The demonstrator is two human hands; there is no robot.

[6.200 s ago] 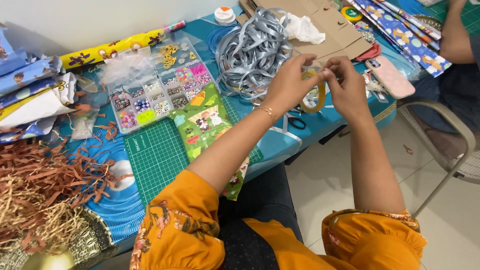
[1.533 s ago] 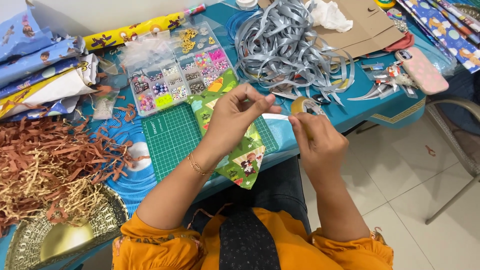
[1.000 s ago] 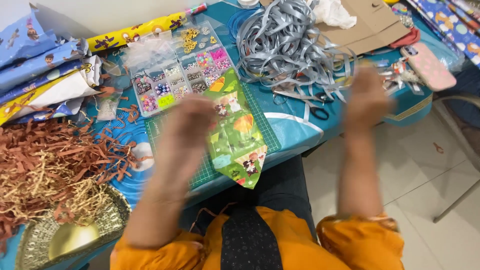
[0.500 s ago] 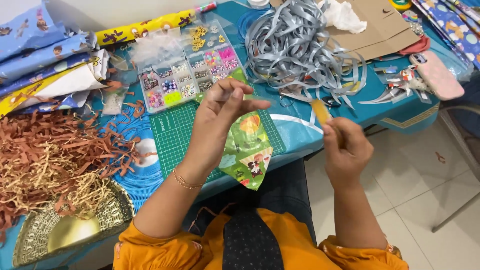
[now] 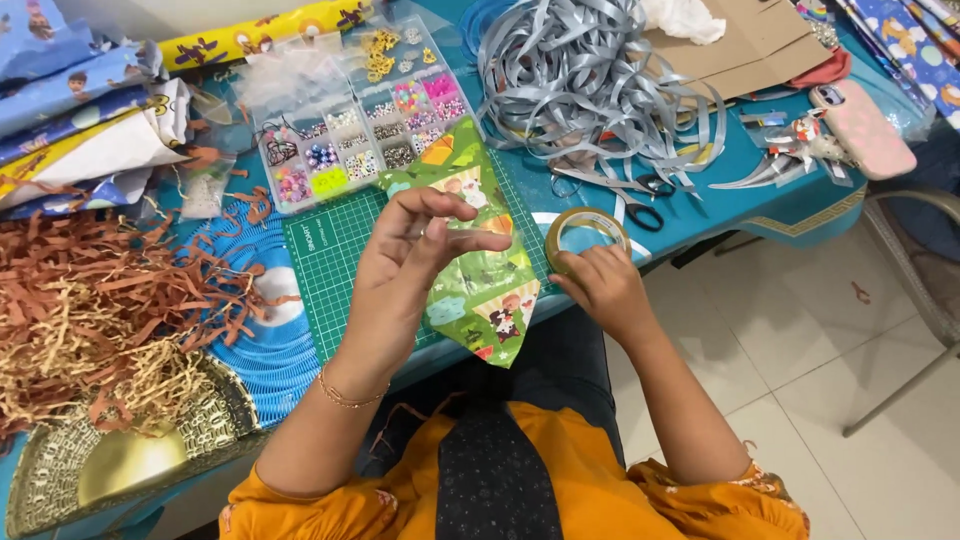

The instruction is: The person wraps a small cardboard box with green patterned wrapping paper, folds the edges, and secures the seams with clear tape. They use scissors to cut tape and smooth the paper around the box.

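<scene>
Far left of left hand: heap of shredded brown and straw-coloured paper point(image 5: 90, 330), spilling over gold tray point(image 5: 60, 470) at table edge. Above heap: folded patterned wrapping sheets point(image 5: 80, 110).

Under and behind left hand: green cutting mat point(image 5: 335, 260) on blue table point(image 5: 790, 215). Beyond mat: clear bead box point(image 5: 350, 130), compartments filled with mixed beads.

Left hand point(image 5: 410, 260): raised above mat, thumb and forefinger pinched together, remaining fingers spread. Appears to grip a short clear strip of tape; strip itself barely visible, not confirmed. Thin bracelet on wrist.

Between hands: green printed paper packet point(image 5: 480, 250), lying on mat, lower corner hanging over table edge, just beside left hand.

Right hand point(image 5: 600, 290): closed on roll of clear tape point(image 5: 585, 235), held upright at table edge, fingers wrapped around lower rim.

Beyond right hand: scissors point(image 5: 645, 190) flat on table, near roll. Behind scissors: large tangle of silver ribbon point(image 5: 590, 80). Further right: brown cardboard point(image 5: 750, 45), pink phone point(image 5: 865, 130), well apart from right hand.
</scene>
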